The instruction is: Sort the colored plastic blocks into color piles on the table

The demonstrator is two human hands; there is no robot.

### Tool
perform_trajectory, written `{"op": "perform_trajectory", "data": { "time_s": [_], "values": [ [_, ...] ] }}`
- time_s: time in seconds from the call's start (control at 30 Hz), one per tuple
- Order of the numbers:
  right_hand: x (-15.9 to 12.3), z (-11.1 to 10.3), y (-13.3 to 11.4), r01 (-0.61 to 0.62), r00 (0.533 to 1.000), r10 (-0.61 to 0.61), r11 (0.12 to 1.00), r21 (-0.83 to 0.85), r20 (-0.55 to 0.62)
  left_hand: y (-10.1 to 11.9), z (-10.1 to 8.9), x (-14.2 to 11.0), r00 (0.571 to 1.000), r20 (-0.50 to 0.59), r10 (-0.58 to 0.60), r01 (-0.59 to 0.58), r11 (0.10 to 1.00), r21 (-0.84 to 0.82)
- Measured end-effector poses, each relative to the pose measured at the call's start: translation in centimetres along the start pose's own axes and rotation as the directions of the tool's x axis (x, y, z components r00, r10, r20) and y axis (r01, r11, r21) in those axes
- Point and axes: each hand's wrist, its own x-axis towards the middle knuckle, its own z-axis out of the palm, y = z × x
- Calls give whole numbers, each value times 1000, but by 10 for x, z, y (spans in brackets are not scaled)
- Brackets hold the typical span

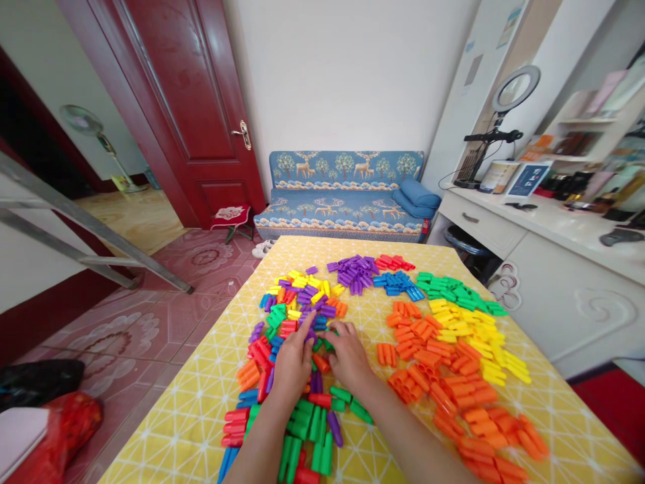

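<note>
A mixed heap of coloured plastic tube blocks point(289, 316) lies on a table under a yellow patterned cloth point(554, 410). My left hand point(292, 359) rests on this heap, index finger stretched toward a purple block, fingers mostly extended. My right hand point(347, 353) lies beside it, fingers curled down onto the blocks, pinching at small green and purple pieces; what it holds is hidden. Sorted piles lie to the right: orange point(448, 383), yellow point(478, 336), green point(456, 290), blue point(398, 282), purple point(355, 271), red point(396, 262).
A blue patterned sofa point(347, 195) stands beyond the table by a red door point(191, 107). A white desk point(554, 235) with a ring light and bottles runs along the right. A metal ladder point(75, 228) and red bag point(70, 423) are at the left.
</note>
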Motion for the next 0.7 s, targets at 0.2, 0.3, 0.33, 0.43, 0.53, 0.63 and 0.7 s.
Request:
{"op": "perform_trajectory", "data": {
  "time_s": [0.2, 0.3, 0.33, 0.43, 0.53, 0.63, 0.7],
  "values": [
    [-20, 5, 3, -226, 948, 306, 838, 497, -84, 5, -3, 1, 994, 52, 101, -100, 995, -13],
    [-26, 4, 10, -227, 928, 371, 637, 737, -35, 12, -7, 0, 987, 81, 138, -140, 990, 14],
    [-28, 4, 12, -220, 928, 373, 578, 786, -15, 13, -8, -1, 982, 108, 158, -161, 987, 20],
    [-33, 4, 11, -236, 917, 399, 499, 834, 21, 16, -8, -3, 959, 196, 207, -220, 975, 45],
    [-36, -6, 6, -225, 911, 410, 569, 791, -36, 16, -6, -3, 947, 247, 203, -233, 967, 99],
    [-31, -32, 12, -224, 901, 414, 701, 677, -130, 15, -5, -2, 948, 262, 183, -222, 967, 128],
    [-21, -60, 33, -233, 888, 409, 797, 558, -213, 14, -5, -1, 949, 259, 179, -216, 969, 122]
  ]
}}
